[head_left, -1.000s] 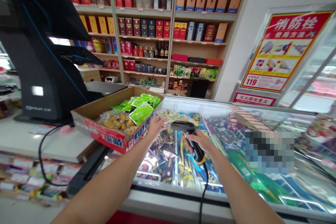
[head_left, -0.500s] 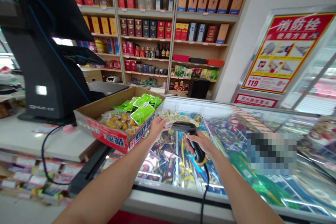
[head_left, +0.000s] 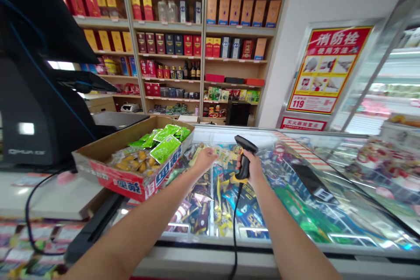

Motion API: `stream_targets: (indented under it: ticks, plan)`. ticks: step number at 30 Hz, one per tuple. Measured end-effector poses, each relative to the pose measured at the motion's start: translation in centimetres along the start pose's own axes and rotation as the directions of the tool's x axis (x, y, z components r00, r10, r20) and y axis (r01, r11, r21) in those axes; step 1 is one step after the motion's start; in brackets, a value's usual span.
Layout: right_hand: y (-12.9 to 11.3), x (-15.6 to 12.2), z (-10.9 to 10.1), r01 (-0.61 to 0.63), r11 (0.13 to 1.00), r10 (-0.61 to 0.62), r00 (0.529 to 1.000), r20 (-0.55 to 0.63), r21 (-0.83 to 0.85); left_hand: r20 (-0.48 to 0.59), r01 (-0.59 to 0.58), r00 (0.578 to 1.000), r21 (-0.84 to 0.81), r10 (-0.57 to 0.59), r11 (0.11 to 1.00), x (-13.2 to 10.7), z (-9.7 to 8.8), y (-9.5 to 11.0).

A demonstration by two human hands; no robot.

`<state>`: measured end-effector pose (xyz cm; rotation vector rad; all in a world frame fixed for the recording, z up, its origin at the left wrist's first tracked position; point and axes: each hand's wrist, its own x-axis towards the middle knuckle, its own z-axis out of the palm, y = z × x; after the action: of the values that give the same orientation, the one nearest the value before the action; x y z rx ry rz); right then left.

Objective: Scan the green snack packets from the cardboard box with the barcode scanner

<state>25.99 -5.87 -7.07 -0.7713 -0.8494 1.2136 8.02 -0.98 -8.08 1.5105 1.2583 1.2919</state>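
Observation:
My left hand (head_left: 205, 159) pinches a small yellow-and-white snack packet (head_left: 222, 156) above the glass lid of a chest freezer (head_left: 295, 245). My right hand (head_left: 251, 165) grips a black corded handheld barcode scanner (head_left: 244, 157), its head tilted up and away from the packet. Its black cable (head_left: 235, 223) hangs down over the freezer's front edge. To the left of my left hand sits a cardboard tray (head_left: 120, 182), printed red and blue, holding green sachets (head_left: 166, 148) and yellow-filled packets (head_left: 129, 162).
A black point-of-sale terminal (head_left: 39, 113) stands on the white counter (head_left: 49, 197) at left. Shelves of boxed liquor (head_left: 170, 43) fill the back wall. A red fire-hydrant instruction poster (head_left: 328, 70) hangs at right, beside a glass-fronted display case (head_left: 387, 96).
The scanner has swung from lying level toward the packet to tilting upward, and my right hand has risen. The whole view has tilted, showing more of the ceiling and shelves.

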Motion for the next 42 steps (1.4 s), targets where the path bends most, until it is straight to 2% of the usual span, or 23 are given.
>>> stream_targets:
  ticks: [2, 4, 9, 13, 18, 21, 24, 26, 28, 31, 33, 34, 35, 37, 39, 40, 42]
  plan:
    - [-0.1, 0.3, -0.3, 0.036, 0.999, -0.035, 0.999, -0.024, 0.036, -0.001, -0.037, 0.999, 0.234, 0.038, 0.972, 0.6, 1.9, 1.2]
    - [-0.1, 0.4, -0.4, 0.056, 0.997, -0.054, 0.998, -0.038, 0.051, 0.022, -0.057, 0.998, 0.386, 0.052, 0.921, 1.0, 3.9, 2.2]
    - [-0.1, 0.1, 0.0, 0.083, 0.994, -0.080, 0.996, -0.051, 0.065, 0.081, -0.088, 0.995, 0.506, 0.055, 0.858, 0.7, 7.4, 2.8]
    - [-0.4, -0.3, 0.6, 0.066, 0.994, -0.061, 0.996, -0.058, 0.082, 0.122, -0.103, 0.992, 0.530, 0.045, 0.842, -0.2, 8.1, 2.3]
    - [-0.3, -0.4, 1.0, 0.053, 0.991, -0.052, 0.999, -0.014, 0.121, 0.116, -0.287, 0.956, 0.564, 0.269, 0.774, -0.6, 6.7, 2.6]
    - [0.0, -0.4, 1.2, 0.057, 0.992, -0.058, 0.998, 0.009, 0.113, 0.102, -0.328, 0.936, 0.607, 0.338, 0.724, -0.3, 4.2, 3.6]
    - [0.4, -0.6, 1.4, 0.064, 0.994, -0.067, 0.997, 0.028, 0.094, 0.037, -0.319, 0.929, 0.588, 0.369, 0.744, 0.4, -0.3, 5.0]
    - [0.7, -0.7, 1.5, 0.053, 0.995, -0.057, 0.997, 0.051, 0.086, -0.020, -0.255, 0.941, 0.617, 0.339, 0.745, 0.9, -4.6, 5.8]
    - [0.9, -0.9, 1.6, 0.035, 0.997, -0.040, 0.997, 0.069, 0.076, -0.085, -0.155, 0.951, 0.701, 0.297, 0.696, 1.3, -9.6, 6.5]
    - [1.1, -1.0, 1.8, 0.019, 0.998, -0.024, 0.996, 0.085, 0.057, -0.155, 0.030, 0.969, 0.848, 0.193, 0.529, 2.0, -17.3, 6.7]
    - [1.2, -1.1, 1.9, 0.011, 0.999, -0.016, 0.994, 0.104, 0.043, -0.188, 0.125, 0.977, 0.884, 0.098, 0.451, 2.3, -21.4, 6.0]
    - [1.2, -1.2, 1.9, 0.007, 0.999, -0.011, 0.993, 0.115, 0.033, -0.212, 0.187, 0.977, 0.874, 0.007, 0.449, 2.5, -22.9, 5.5]
    - [1.2, -1.3, 2.0, 0.003, 1.000, -0.006, 0.992, 0.127, 0.022, -0.236, 0.245, 0.968, 0.843, -0.080, 0.480, 2.6, -23.9, 4.8]
    - [1.2, -1.5, 2.0, 0.001, 1.000, -0.001, 0.989, 0.146, 0.001, -0.274, 0.333, 0.942, 0.729, -0.191, 0.598, 2.7, -24.8, 3.5]
    - [1.2, -1.6, 2.1, 0.003, 1.000, -0.001, 0.988, 0.157, -0.010, -0.299, 0.351, 0.933, 0.620, -0.202, 0.702, 2.7, -24.6, 2.4]
    - [1.2, -1.6, 2.1, 0.005, 1.000, -0.003, 0.987, 0.160, -0.009, -0.295, 0.346, 0.934, 0.602, -0.202, 0.720, 2.7, -24.3, 1.9]
    - [1.3, -1.5, 2.0, 0.010, 1.000, -0.009, 0.986, 0.164, 0.000, -0.262, 0.352, 0.935, 0.622, -0.238, 0.699, 2.7, -23.7, 1.3]
